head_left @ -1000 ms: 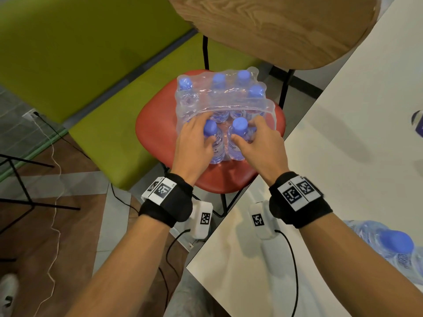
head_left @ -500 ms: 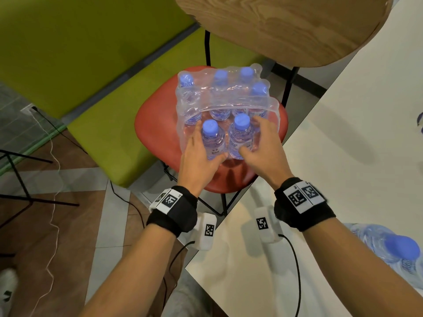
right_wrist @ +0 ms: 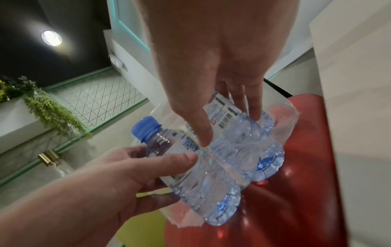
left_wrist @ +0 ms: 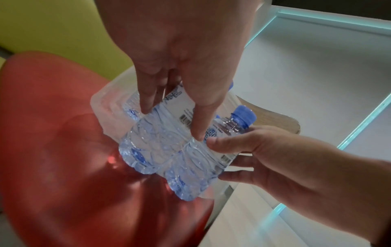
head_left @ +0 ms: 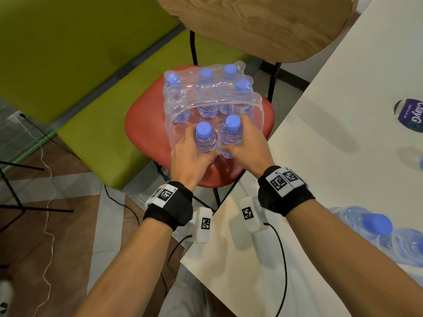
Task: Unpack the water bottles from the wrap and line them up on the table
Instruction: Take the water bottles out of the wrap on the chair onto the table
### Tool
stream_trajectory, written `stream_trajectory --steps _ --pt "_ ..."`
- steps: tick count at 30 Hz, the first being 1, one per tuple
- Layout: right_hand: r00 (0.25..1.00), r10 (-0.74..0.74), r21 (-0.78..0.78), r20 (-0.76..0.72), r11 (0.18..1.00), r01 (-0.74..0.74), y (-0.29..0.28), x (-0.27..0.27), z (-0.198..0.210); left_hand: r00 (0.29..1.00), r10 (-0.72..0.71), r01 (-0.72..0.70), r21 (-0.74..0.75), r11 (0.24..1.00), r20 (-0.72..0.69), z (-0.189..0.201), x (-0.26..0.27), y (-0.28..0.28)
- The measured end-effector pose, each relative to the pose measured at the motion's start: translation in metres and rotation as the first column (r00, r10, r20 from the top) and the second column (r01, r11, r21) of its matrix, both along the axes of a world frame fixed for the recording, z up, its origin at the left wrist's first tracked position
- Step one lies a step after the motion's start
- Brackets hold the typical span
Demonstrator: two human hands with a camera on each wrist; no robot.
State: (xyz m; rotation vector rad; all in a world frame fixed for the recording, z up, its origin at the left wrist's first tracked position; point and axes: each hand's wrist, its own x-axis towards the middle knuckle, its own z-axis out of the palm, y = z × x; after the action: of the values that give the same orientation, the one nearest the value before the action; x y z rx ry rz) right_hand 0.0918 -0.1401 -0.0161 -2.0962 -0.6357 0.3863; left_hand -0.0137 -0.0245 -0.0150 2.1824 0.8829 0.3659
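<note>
A torn clear plastic wrap [head_left: 212,101] stands on a red chair seat [head_left: 146,124] and holds several blue-capped water bottles in its back rows. At the wrap's open front, my left hand [head_left: 192,152] grips the left bottle [head_left: 204,139] round its body. My right hand [head_left: 247,143] grips the right bottle [head_left: 232,131] beside it. In the left wrist view my fingers [left_wrist: 146,103] curl over the left bottle [left_wrist: 156,133]. From the right wrist, my thumb and fingers [right_wrist: 256,107] clasp the right bottle [right_wrist: 243,138]. Both bottle bases sit at the wrap's torn edge.
The white table [head_left: 343,145] runs along the right, with a blue-capped bottle [head_left: 377,227] at its near edge and a purple-labelled one [head_left: 409,115] at the right border. A green bench [head_left: 91,122] lies left of the chair. A wooden chair back [head_left: 251,24] rises behind the pack.
Both hands have closed lower round the two front bottles and drawn them toward me, out of the wrap's open front. The pack itself has stayed on the seat.
</note>
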Motion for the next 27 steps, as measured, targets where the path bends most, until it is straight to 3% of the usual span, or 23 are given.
stream_trajectory --steps 7,17,27 --pt "0.979 -0.186 0.001 -0.079 0.982 0.187 -0.071 -0.062 0.005 1.000 0.010 -0.011 -0.075 0.997 -0.017 0.014 -0.055 -0.064" --pt "0.931 -0.344 -0.053 -0.123 0.939 0.340 -0.217 -0.160 0.014 0.960 -0.276 0.266 -0.172 0.949 -0.038 0.012 -0.124 -0.187" --pt "0.759 -0.642 -0.088 -0.111 0.767 0.636 -0.355 -0.212 0.008 0.858 -0.513 0.491 -0.232 0.840 -0.041 0.002 -0.132 -0.305"
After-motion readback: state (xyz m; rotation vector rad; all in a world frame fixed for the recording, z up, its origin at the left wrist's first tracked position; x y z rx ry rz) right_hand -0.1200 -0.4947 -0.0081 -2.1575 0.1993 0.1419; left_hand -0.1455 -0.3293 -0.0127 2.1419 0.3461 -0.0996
